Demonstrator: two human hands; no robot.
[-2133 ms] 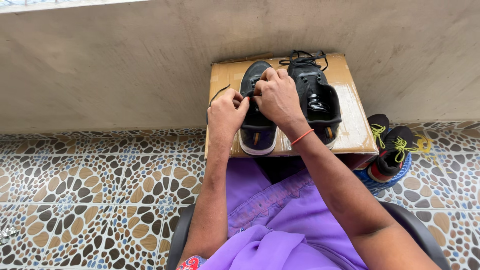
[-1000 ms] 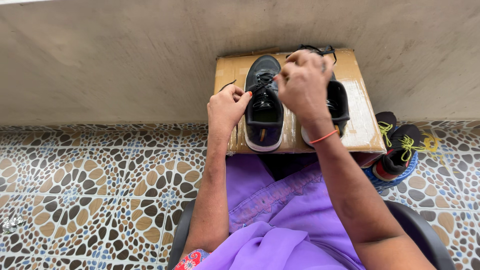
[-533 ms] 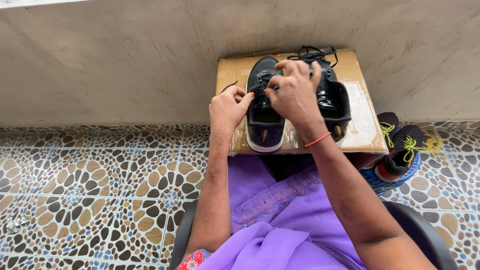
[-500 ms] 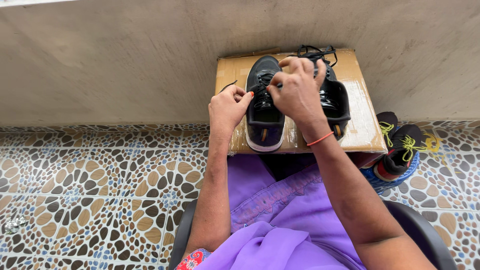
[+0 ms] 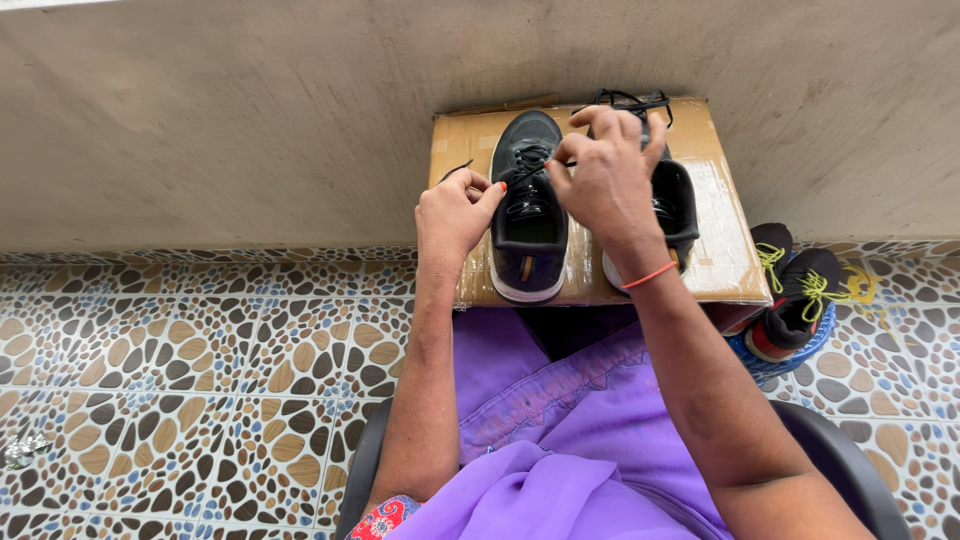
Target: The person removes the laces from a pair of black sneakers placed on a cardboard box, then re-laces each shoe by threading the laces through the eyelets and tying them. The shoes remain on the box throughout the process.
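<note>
The black shoe (image 5: 528, 215) lies on the cardboard box (image 5: 722, 240), near the left half of its top, with the toe toward the far edge and the heel at the near edge. Its black lace (image 5: 530, 165) runs across the upper part of the shoe, between the 2 hands. The left hand (image 5: 455, 212) rests at the left side of the shoe, and its fingertips are pinched on one end of the lace, close to the left edge of the box. The right hand (image 5: 605, 180) is above the lace holes, a little to the right of the shoe, and thumb and first finger are closed on the other part of the lace; the other fingers are spread upward. An orange band (image 5: 650, 275) is around the right wrist.

A second black shoe (image 5: 676, 205) lies just beside the first one, on the right half of the box, partly hidden under the right hand. So 2 black shoes are on the box. On the patterned tile floor (image 5: 200, 350), by the right near corner of the box, stand 2 dark shoes with yellow laces (image 5: 795, 295).
</note>
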